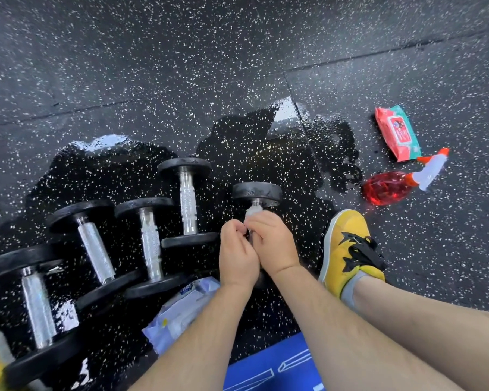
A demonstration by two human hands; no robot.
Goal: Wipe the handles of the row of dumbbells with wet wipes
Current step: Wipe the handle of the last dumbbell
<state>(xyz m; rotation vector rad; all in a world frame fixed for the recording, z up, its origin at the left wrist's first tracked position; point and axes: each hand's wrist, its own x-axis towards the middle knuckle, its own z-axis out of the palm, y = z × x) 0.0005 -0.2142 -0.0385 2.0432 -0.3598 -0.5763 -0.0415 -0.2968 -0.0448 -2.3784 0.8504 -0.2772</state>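
1. The speckled rubber floor (237, 52) stretches wide beyond the row. A dark wet patch (251, 153) spreads round the dumbbells and across a tile seam.
2. On my left, the neighbouring dumbbell (187, 201) lies just beside the left hand (237, 255), with three more dumbbells further left.
3. On my right, a yellow shoe (350, 249) sits near the right hand (271, 244). A red spray bottle (390, 187) and a red-green wipes pack (397, 132) lie well apart from the hands.
4. A blue-white wipes pack (181, 309) lies under my left forearm, and a blue mat (271, 368) lines the bottom edge.
5. The rightmost dumbbell (257, 193) shows its far plate. My hands hide most of its handle.
6. Both hands meet knuckle to knuckle over that handle. The right hand's fingers curl round it, and the left hand pinches the wet wipe (253, 214) wrapped there.
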